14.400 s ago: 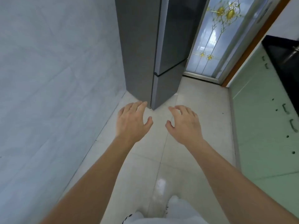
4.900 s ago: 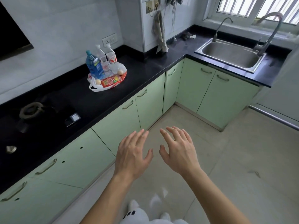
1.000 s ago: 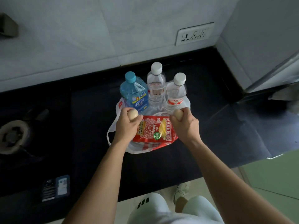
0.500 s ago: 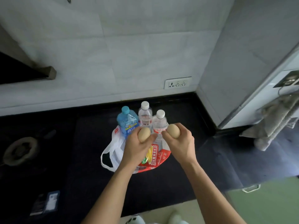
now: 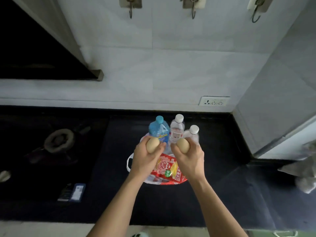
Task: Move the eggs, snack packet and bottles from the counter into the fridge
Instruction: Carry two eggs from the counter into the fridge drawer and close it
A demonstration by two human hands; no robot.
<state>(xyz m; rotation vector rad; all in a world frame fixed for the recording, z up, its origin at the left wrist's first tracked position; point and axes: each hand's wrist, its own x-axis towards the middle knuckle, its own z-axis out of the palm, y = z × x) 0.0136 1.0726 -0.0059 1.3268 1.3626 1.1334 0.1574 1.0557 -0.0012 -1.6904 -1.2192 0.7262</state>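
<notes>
My left hand grips a tan egg, and my right hand grips a second egg. Both eggs are lifted above the black counter. Below the hands lies a red snack packet on a white plastic bag. Behind them stand a blue bottle with a blue cap and two clear bottles with white caps. The fridge is out of view.
A gas burner sits on the counter at the left, with a small dark packet near the front edge. A range hood hangs upper left. A wall socket, hooks and a grey cloth lie right.
Both hands took an egg each from the bag and have lifted them up off the counter. The view has tilted up, showing more wall and the hooks.
</notes>
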